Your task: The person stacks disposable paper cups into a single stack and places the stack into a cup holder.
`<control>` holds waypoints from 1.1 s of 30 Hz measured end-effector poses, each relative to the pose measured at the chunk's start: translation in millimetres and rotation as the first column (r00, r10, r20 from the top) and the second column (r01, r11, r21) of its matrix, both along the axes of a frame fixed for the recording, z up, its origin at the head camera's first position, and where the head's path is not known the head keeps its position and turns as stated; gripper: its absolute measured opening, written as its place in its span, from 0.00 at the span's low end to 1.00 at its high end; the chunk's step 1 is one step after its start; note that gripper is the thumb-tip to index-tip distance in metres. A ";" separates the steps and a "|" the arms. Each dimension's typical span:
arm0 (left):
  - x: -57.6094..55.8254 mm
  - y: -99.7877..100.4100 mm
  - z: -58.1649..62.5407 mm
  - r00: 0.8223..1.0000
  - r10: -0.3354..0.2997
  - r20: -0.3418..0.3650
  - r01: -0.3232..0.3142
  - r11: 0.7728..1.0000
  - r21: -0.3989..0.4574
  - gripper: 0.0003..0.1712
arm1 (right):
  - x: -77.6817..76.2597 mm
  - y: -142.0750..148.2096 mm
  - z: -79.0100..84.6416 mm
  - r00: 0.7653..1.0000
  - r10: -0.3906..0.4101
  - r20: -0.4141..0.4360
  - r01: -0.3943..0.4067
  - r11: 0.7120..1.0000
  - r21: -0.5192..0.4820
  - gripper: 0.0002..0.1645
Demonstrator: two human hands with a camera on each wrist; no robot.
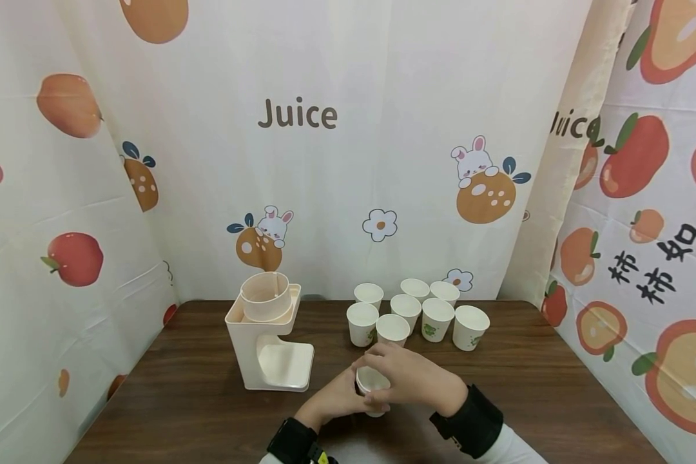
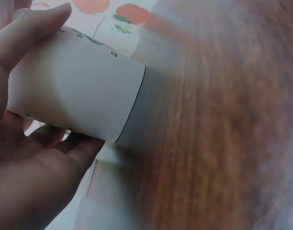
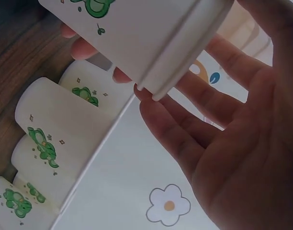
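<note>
Two nested white paper cups [image 1: 373, 380] are held upright between the hands near the front of the table; the right wrist view shows their two rims one above the other. My left hand [image 1: 341, 394] grips the outer cup [image 2: 79, 86] by its side, thumb on one side and fingers round the other. From the right, my right hand [image 1: 414, 379] spans the cups' top, its fingertips [image 3: 153, 112] at the rims. Green cartoon prints mark the cup wall. Just behind the hands stands another paper cup [image 1: 392, 327].
Several more white paper cups [image 1: 437, 319] stand in a loose cluster at the back. A cream-coloured machine [image 1: 246, 351] with a round cup-like top [image 1: 265, 296] is on the left of the dark wooden table [image 1: 174, 386]. Fruit-printed curtains [image 1: 348, 174] enclose the table.
</note>
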State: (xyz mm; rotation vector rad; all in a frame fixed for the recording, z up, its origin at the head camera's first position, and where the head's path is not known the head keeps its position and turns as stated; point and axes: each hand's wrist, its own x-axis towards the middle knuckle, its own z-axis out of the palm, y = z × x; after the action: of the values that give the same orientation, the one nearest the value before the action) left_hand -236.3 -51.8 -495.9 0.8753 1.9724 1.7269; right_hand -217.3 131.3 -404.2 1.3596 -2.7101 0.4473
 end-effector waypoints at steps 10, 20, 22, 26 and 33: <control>0.4 0.0 0.5 1.000 0.013 -0.006 -0.013 1.000 -0.007 0.40 | -2.2 -0.3 -3.6 1.000 0.012 -0.015 -0.012 1.000 0.001 0.28; -0.5 -0.4 -1.5 1.000 -0.014 0.021 0.014 1.000 0.014 0.41 | -1.2 -0.4 -5.5 1.000 -0.003 -0.002 0.003 1.000 -0.002 0.27; -0.3 -0.2 -1.9 1.000 -0.015 0.017 0.015 1.000 0.014 0.40 | -0.7 -0.4 -5.8 1.000 -0.004 -0.007 0.004 1.000 -0.004 0.26; -0.6 -0.1 -2.5 1.000 -0.023 0.018 0.023 1.000 0.017 0.38 | 0.2 -0.2 -4.9 1.000 -0.014 -0.004 0.014 1.000 -0.009 0.24; -0.2 0.6 -2.2 0.998 -0.042 0.043 0.040 0.998 0.048 0.40 | -0.1 2.3 -2.5 0.999 -0.044 0.004 0.044 0.999 -0.012 0.22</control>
State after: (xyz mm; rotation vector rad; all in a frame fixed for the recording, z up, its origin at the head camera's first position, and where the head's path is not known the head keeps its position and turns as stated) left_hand -236.5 -51.1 -498.1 0.8795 1.8798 1.7607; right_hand -217.3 133.6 -406.7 1.2954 -2.7300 0.4621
